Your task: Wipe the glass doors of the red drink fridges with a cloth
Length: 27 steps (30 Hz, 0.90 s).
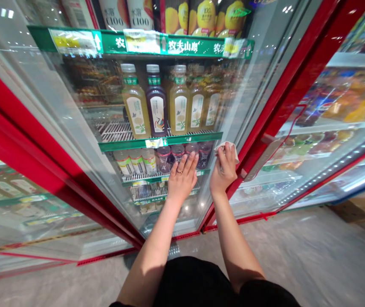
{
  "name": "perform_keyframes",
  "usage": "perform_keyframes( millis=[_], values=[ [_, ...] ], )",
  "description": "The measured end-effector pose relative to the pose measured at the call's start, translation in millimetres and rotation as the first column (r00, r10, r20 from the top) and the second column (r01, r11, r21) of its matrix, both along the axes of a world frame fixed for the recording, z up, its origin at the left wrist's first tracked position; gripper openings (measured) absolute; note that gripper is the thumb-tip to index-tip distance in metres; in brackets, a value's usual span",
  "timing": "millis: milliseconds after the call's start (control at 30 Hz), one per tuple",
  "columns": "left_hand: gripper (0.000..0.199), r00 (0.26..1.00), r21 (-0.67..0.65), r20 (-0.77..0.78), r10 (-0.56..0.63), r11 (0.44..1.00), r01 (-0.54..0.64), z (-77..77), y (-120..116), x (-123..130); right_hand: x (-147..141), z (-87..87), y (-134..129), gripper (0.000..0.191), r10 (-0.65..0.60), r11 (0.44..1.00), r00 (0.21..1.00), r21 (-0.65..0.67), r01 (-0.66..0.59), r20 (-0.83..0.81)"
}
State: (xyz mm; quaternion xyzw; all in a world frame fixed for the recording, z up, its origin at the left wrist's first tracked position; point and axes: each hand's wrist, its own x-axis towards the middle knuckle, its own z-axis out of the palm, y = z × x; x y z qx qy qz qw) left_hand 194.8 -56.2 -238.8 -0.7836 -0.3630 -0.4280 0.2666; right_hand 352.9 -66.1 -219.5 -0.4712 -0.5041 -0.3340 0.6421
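Your black shirt is nearest. Your left hand lies on smooth glass, straight fingers slightly spread, open room above them; your right hand's bent fingers clutch crumpled white cloth, red frame just right.

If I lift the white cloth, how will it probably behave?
The cloth is probably floppy, as it looks crumpled under the right hand. It is likely light, being small and thin-looking.

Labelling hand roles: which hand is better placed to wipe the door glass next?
Likely the right hand: it holds the white cloth at the door glass, near the red frame; the left hand shows no cloth.
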Motion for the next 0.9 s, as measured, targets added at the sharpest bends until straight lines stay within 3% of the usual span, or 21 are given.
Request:
perform_keyframes(
  millis=[200,333,467,600,700,800,900],
  values=[
    [0.095,1.0,-0.007,0.017,-0.008,1.0,0.008,-1.3,1.1,1.2,0.7,-18.9,-13.8,0.054,0.013,0.998,0.999,-0.069,-0.01,0.047],
    [0.093,0.999,-0.063,0.014,-0.029,0.998,0.03,-6.0,2.7,1.2,0.6,-8.6,-8.2,0.046,-0.014,0.996,0.997,-0.087,0.008,-0.074],
    [0.093,0.999,-0.119,0.014,-0.048,0.992,0.05,-10.2,3.6,1.1,-5.7,-1.0,-4.9,0.047,0.004,0.987,0.996,-0.159,-0.017,-0.084],
    [0.094,0.999,-0.138,0.007,-0.05,0.989,0.05,-10.4,3.2,1.0,-4.8,-15.0,-13.1,0.042,0.03,0.972,0.999,-0.232,-0.033,-0.017],
    [0.092,0.999,-0.136,0.003,-0.046,0.99,0.046,-9.0,2.6,0.7,-1.6,-22.2,-17.0,0.041,0.02,0.981,1.0,-0.192,-0.023,-0.017],
    [0.092,0.999,-0.094,-0.001,-0.034,0.995,0.034,-7.5,2.3,0.4,-4.6,-13.9,-14.2,0.043,0.008,0.995,0.997,-0.103,-0.016,-0.072],
    [0.092,1.0,-0.063,-0.008,-0.025,0.998,0.025,-6.3,2.1,-0.2,-12.7,0.7,-10.0,0.042,-0.036,0.993,0.995,-0.119,0.025,-0.089]
  ],
)
